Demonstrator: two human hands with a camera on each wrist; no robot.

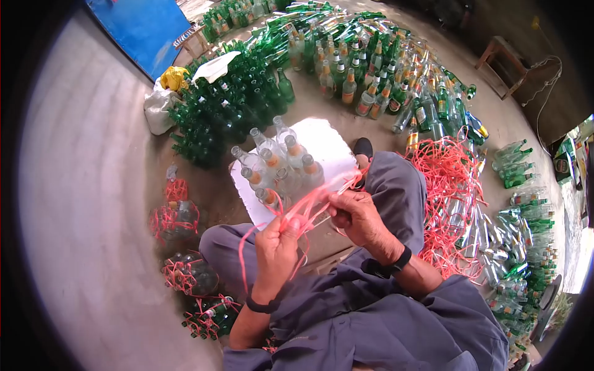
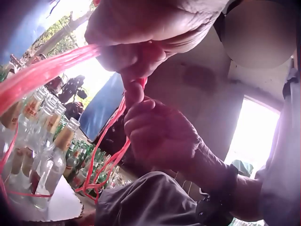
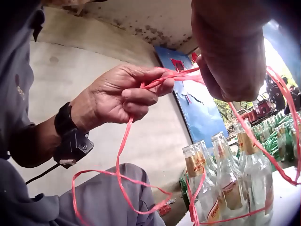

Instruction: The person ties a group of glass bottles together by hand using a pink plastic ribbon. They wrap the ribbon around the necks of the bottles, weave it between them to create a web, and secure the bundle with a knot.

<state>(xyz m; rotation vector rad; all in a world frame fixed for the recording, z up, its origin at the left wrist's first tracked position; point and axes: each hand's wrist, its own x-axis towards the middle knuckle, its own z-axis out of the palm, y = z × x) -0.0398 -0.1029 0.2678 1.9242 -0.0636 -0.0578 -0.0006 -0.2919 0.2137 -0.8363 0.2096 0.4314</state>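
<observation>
Several clear bottles (image 1: 281, 162) stand upright in a cluster on a white board (image 1: 323, 143); in the right wrist view red twine (image 3: 235, 218) runs around the lower part of the bottles (image 3: 230, 188). Just on the near side of them, the left hand (image 1: 276, 247) pinches strands of red twine (image 1: 304, 207) between thumb and fingers. The right hand (image 1: 361, 222) grips the same twine with curled fingers, a short way to the right. In the right wrist view, a loose loop hangs below the left hand (image 3: 127, 94).
A heap of red twine (image 1: 442, 185) lies right of the right knee. Green bottles (image 1: 216, 111) and labelled bottles (image 1: 365, 93) crowd the floor beyond the board. Bottle bundles wrapped in twine (image 1: 189, 275) sit at the left. A wooden stool (image 1: 501, 65) stands at the back right.
</observation>
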